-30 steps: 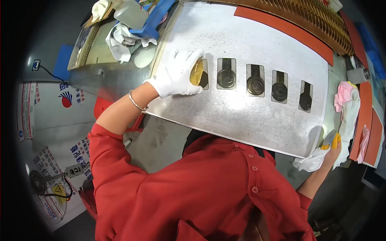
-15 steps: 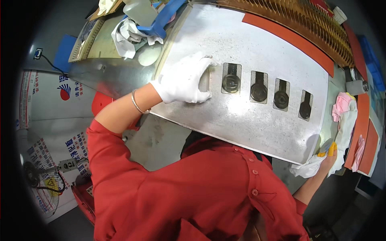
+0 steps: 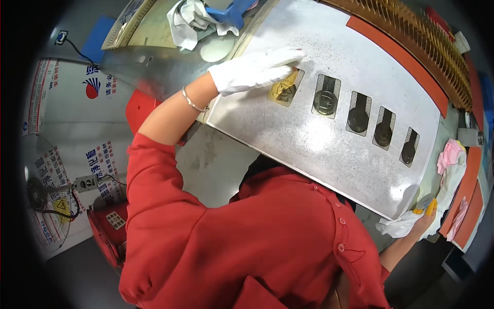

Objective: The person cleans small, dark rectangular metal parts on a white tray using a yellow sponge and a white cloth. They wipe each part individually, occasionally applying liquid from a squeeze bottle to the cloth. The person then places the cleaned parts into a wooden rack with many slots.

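My left hand point(image 3: 257, 70), in a white glove, stretches its fingers out nearly flat over the white board. Its fingertips lie at the upper edge of a gold-toned rectangular piece point(image 3: 286, 89) and cover part of it. To the right, several small rectangular pieces with a mesh pattern and a dark round-and-stem shape, such as this dark piece point(image 3: 325, 97), form a row. At the board's lower right corner is my right hand point(image 3: 416, 219), in a white glove with yellow fingertips. Its fingers close by a greyish oval thing point(image 3: 425, 200), too small to name.
The white board point(image 3: 355, 165) slopes across the bench. An orange strip point(image 3: 401, 64) and a brown slotted rack point(image 3: 411, 44) border its far side. White cloth point(image 3: 188, 23) and a blue object point(image 3: 229, 14) lie at the upper left. A pink cloth point(image 3: 450, 154) hangs at the right.
My left hand has straightened its curled fingers and shifted up off the leftmost piece, whose gold face now shows. The greyish oval shows at my right fingers. The whole view has shifted.
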Action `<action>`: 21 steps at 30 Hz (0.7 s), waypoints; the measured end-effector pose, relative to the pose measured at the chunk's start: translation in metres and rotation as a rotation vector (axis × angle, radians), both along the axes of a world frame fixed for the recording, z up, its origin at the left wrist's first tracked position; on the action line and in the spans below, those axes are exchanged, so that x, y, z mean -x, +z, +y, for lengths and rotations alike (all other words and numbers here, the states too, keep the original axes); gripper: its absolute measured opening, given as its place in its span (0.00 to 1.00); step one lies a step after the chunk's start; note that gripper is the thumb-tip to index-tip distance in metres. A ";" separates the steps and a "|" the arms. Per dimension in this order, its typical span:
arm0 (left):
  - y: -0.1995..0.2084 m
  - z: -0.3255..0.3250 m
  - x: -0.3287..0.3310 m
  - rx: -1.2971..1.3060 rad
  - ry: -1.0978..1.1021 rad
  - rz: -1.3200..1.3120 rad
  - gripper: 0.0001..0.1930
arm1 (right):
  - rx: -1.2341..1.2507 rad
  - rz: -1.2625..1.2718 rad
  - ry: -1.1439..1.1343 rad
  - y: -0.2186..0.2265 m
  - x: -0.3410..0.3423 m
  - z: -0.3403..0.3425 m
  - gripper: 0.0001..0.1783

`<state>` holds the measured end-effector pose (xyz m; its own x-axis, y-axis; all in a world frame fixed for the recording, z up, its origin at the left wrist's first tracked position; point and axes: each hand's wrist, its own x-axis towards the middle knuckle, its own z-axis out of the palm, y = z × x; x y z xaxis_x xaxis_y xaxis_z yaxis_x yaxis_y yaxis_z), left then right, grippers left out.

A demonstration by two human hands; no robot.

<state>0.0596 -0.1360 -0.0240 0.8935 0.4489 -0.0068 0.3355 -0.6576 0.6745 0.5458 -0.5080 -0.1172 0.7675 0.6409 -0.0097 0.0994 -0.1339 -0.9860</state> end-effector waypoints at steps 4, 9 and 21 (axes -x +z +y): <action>0.003 -0.003 -0.014 0.093 -0.013 0.048 0.29 | -0.028 0.045 0.008 0.000 0.000 -0.001 0.13; -0.009 0.004 -0.013 0.036 -0.055 0.033 0.25 | -0.006 0.013 0.037 0.005 0.005 0.001 0.14; 0.008 -0.004 -0.015 0.071 0.009 0.087 0.26 | -0.007 0.034 0.038 0.000 -0.003 -0.004 0.15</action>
